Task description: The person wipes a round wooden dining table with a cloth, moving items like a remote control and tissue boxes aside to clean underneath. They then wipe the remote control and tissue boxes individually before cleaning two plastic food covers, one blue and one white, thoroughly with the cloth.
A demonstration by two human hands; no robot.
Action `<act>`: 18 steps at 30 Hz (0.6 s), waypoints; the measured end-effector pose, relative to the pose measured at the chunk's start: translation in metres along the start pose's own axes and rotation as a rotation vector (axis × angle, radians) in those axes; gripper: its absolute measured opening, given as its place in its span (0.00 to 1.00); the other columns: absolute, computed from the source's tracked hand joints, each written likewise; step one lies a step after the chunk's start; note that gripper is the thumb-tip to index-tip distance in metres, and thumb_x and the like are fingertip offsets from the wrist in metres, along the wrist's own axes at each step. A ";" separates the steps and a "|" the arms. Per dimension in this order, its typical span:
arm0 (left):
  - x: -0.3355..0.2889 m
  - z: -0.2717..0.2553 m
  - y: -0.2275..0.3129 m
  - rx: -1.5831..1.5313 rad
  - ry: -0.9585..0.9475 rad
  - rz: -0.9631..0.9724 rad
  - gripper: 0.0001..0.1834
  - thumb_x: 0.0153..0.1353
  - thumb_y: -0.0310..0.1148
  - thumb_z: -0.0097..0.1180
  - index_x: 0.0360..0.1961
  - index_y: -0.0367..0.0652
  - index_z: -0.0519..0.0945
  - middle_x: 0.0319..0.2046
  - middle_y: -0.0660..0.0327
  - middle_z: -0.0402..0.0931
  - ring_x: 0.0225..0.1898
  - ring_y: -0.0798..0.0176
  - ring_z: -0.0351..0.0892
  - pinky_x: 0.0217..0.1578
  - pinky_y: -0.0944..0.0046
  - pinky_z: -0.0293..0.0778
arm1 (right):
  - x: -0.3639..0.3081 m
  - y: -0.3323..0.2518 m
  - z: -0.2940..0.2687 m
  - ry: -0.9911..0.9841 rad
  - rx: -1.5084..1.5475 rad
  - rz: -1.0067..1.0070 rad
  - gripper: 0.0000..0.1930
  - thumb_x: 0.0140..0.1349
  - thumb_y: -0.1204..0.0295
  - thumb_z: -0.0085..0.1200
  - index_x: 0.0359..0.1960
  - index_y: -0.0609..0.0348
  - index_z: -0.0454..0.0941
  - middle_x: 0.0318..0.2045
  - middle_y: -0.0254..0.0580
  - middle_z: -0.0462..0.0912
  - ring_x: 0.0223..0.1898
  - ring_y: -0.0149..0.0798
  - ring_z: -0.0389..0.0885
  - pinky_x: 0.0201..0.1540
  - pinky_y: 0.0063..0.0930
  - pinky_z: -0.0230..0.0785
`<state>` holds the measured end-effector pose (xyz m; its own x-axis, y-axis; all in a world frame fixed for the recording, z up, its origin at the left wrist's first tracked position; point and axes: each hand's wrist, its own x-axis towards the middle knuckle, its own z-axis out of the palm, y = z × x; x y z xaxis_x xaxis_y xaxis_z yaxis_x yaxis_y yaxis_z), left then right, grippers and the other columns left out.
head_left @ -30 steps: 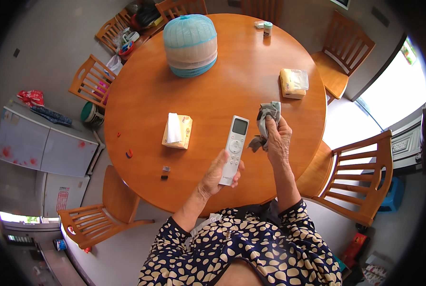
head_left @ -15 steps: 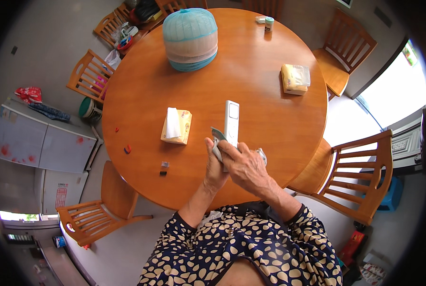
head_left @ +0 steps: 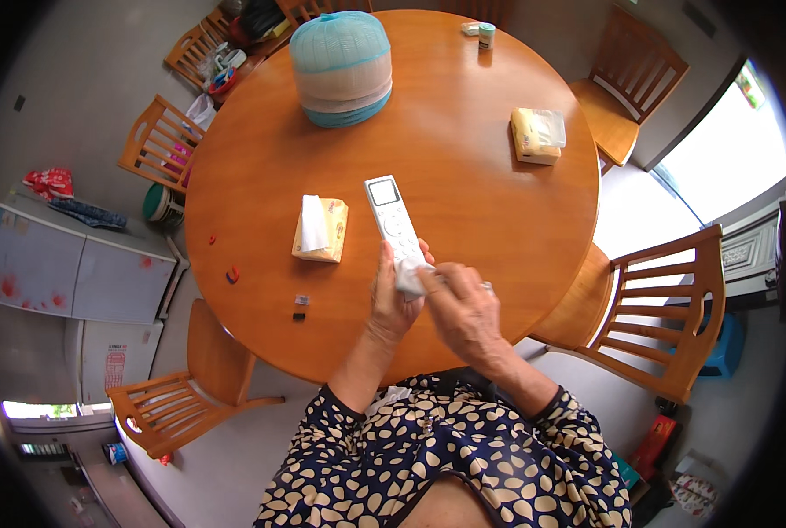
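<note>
A slim white remote control (head_left: 391, 211), with a screen at its far end, slants up over the table from my left hand (head_left: 391, 308). The fingers of that hand are wrapped round its near end. My right hand (head_left: 468, 310) is closed, its fingertips pressing a white wad (head_left: 409, 275) that looks like tissue or cloth onto the remote's near part. The wad covers the lowest buttons. To the left of the remote stands a yellow tissue pack (head_left: 330, 242) with a white tissue sticking out.
On the round wooden table (head_left: 463, 202) are a mesh food cover (head_left: 345, 70), a second tissue pack (head_left: 536, 136), a small jar (head_left: 486, 37), a small black piece (head_left: 299, 317) and red bits (head_left: 233, 275). Chairs (head_left: 648, 312) ring the table; a fridge (head_left: 76, 264) is left.
The remote has tilted so its far end points left, its buttoned face now showing. The white wad has come onto its near end. A greyish flap between my hands no longer shows.
</note>
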<state>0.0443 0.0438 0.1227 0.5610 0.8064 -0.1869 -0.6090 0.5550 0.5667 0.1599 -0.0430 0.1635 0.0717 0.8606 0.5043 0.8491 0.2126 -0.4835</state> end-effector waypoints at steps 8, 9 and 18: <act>-0.008 0.005 -0.004 -0.032 -0.001 0.014 0.31 0.73 0.57 0.33 0.52 0.36 0.70 0.41 0.58 0.73 0.45 0.64 0.74 0.48 0.64 0.75 | -0.006 0.003 0.018 0.052 0.137 0.061 0.22 0.53 0.78 0.58 0.52 0.53 0.79 0.37 0.40 0.75 0.36 0.41 0.78 0.34 0.34 0.73; -0.009 0.007 -0.006 -0.055 -0.013 0.010 0.31 0.73 0.57 0.33 0.52 0.37 0.70 0.42 0.59 0.73 0.45 0.65 0.74 0.48 0.64 0.74 | -0.007 0.004 0.020 0.076 0.166 0.108 0.22 0.53 0.79 0.58 0.53 0.53 0.79 0.36 0.40 0.75 0.35 0.41 0.78 0.34 0.33 0.73; -0.012 0.000 -0.004 0.050 0.030 0.025 0.30 0.74 0.56 0.30 0.52 0.38 0.70 0.40 0.60 0.73 0.42 0.64 0.75 0.47 0.63 0.75 | -0.001 -0.017 0.013 -0.027 0.052 -0.050 0.19 0.53 0.78 0.59 0.49 0.54 0.80 0.32 0.34 0.76 0.32 0.38 0.77 0.31 0.32 0.73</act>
<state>0.0397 0.0318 0.1232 0.5285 0.8262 -0.1952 -0.5935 0.5240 0.6109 0.1387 -0.0415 0.1620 0.0149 0.8604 0.5094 0.8229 0.2788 -0.4950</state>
